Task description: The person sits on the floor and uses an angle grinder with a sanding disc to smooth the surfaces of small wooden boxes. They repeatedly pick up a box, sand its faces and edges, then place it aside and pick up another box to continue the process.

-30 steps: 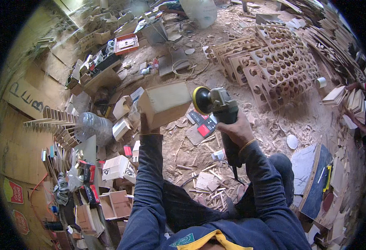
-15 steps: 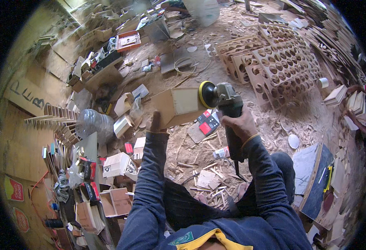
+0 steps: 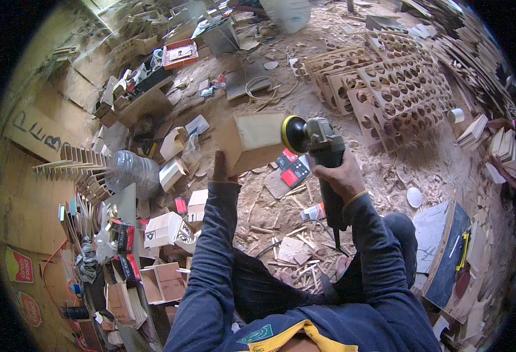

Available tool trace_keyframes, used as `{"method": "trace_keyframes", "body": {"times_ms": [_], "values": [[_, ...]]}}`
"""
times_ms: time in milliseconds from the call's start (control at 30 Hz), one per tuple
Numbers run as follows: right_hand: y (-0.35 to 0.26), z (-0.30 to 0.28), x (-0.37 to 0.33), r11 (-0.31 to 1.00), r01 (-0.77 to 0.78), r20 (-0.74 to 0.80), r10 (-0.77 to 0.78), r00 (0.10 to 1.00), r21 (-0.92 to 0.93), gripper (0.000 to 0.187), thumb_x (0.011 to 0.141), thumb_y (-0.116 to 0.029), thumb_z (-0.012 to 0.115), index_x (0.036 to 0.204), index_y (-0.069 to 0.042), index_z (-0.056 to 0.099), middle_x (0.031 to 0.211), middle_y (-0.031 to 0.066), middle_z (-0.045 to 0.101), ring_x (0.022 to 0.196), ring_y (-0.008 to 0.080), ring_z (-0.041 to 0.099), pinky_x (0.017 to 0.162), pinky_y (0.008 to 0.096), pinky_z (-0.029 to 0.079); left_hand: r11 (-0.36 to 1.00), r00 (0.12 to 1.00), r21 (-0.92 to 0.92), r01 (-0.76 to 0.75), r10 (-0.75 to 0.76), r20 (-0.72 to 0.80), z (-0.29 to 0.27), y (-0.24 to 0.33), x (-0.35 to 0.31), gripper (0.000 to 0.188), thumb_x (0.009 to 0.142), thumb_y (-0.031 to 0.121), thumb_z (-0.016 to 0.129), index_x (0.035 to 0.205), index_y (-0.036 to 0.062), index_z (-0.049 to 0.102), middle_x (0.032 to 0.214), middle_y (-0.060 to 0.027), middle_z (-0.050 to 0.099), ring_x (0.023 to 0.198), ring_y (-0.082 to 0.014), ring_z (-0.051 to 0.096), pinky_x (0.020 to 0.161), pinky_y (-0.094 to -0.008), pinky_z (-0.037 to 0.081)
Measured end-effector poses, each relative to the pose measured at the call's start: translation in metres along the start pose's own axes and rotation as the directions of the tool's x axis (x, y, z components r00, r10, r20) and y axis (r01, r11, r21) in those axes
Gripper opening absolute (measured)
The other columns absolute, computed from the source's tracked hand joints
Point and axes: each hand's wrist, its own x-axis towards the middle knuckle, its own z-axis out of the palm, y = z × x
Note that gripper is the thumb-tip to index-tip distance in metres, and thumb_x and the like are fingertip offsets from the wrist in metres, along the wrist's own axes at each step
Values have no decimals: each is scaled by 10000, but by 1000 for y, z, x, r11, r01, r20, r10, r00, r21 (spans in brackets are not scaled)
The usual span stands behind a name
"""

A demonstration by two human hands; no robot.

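Note:
My right hand (image 3: 343, 176) is wrapped round the body of an angle grinder (image 3: 327, 149), held upright with its cord trailing down. A round sanding pad (image 3: 293, 135), yellow-rimmed and black, faces left at the tool's head. The pad's edge meets, or nearly meets, the right end of a wooden box (image 3: 252, 138) with a pale panel and brown sides. My left hand (image 3: 218, 167) grips the box at its lower left; most of those fingers are hidden behind it.
Perforated wooden panels (image 3: 396, 100) lean at the far right. Beside them, another person's hands (image 3: 507, 167) hold thin boards. Wood scraps (image 3: 296, 249) and dust cover the floor below. Cartons (image 3: 167, 230) and a clear plastic bottle (image 3: 132, 175) lie on the left.
The wooden box has tilted in my left hand, so its pale panel now sits higher and shows at a different angle. The grinder has stayed nearly in place.

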Motion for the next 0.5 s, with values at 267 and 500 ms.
{"method": "trace_keyframes", "body": {"times_ms": [267,500], "values": [[-22,21,-13,996,24,88,-32,996,88,653,647,-220,899,1206,-24,621,1071,123,714,975,228,690,907,355,544,992,996,96,-85,81,44,17,-1,-9,682,920,419,769,1411,12,527,1339,-165,644,1159,-324,679,989,-460,599],[-53,38,-28,994,30,118,-42,992,102,638,636,-218,881,1159,-27,570,1065,131,670,986,248,660,915,375,525,999,1000,50,-6,7,-6,41,0,-13,704,890,439,798,1377,-1,546,1301,-152,660,1125,-314,688,975,-460,600]]}}
